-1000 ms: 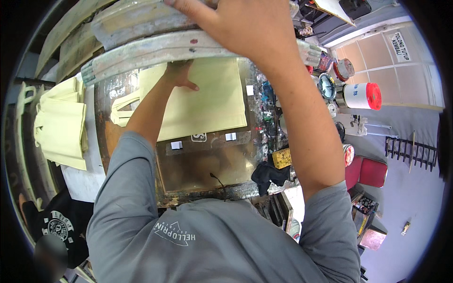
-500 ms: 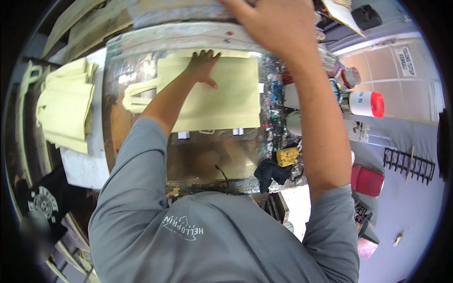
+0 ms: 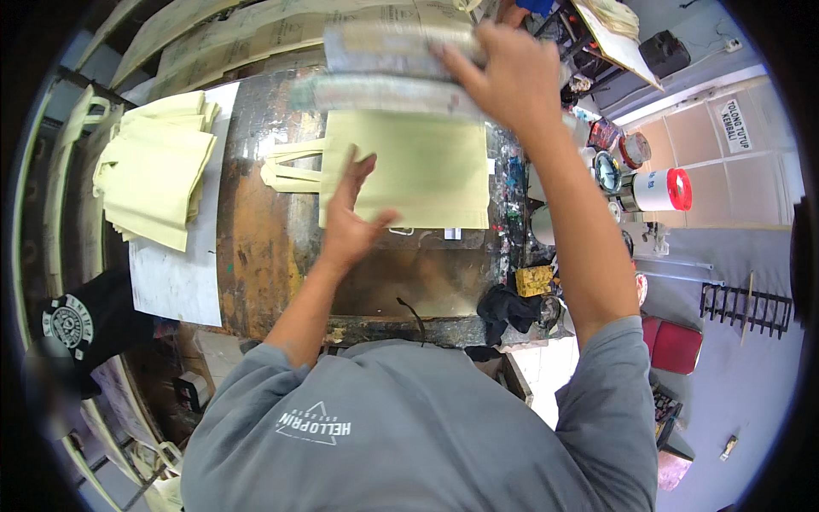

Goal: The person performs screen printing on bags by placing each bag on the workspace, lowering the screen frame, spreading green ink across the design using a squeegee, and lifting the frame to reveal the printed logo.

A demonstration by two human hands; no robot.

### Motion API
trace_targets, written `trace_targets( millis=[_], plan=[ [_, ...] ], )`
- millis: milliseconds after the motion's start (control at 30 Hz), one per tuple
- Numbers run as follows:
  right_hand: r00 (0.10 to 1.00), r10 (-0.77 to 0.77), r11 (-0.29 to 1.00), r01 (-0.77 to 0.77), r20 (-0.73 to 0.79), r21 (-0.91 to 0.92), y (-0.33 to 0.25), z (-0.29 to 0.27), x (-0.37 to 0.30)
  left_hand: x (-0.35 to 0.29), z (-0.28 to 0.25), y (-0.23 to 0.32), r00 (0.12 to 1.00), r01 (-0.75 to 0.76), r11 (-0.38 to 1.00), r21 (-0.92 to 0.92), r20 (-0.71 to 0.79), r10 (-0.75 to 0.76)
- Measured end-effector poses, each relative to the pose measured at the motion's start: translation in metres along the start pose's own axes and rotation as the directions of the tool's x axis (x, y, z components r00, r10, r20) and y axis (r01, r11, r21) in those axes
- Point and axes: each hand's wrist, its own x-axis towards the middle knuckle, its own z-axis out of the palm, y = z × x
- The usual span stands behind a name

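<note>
- The left hand (image 3: 351, 224), bare, has its fingers and thumb spread and holds nothing; it is over the left edge of a flat, pale yellow fabric tote bag (image 3: 426, 162), though whether it touches the cloth cannot be told.
- The right hand (image 3: 519, 78) is at the right end of a long, paint-smeared, whitish frame (image 3: 384, 92), thumb toward it; blur hides whether the fingers close round it.
- The tote bag lies on a dark, paint-stained bench (image 3: 264, 247), to the right of and beyond the left hand, nearer the person than the right hand; its looped handles (image 3: 294, 166) point left.
- The frame spans the bag's far edge, beyond the left hand.
- Well to the left of the left hand, a pile of pale yellow fabric bags (image 3: 158, 171) rests on a flat white board (image 3: 175, 286).
- Nearer the person than the right hand are a yellow block-shaped sponge (image 3: 534, 281) and, just beside it, a crumpled black cloth (image 3: 508, 309).
- Right of the right hand stands a white cylindrical can with a red lid (image 3: 657, 189).
</note>
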Motion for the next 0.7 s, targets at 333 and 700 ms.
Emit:
trace_targets(
  millis=[333, 700],
  plan=[
    [0.803, 0.031, 0.977, -0.151, 0.595, 0.152, -0.043, 0.046, -0.178, -0.091, -0.048, -0.068, 0.717, 0.549, 0.449, -0.705, 0.121, -0.687],
    [0.878, 0.057, 0.988, -0.118, 0.476, 0.098, -0.070, 0.082, -0.244, -0.091, -0.033, -0.084, 0.622, 0.599, 0.437, -0.671, 0.046, -0.782]
  ],
)
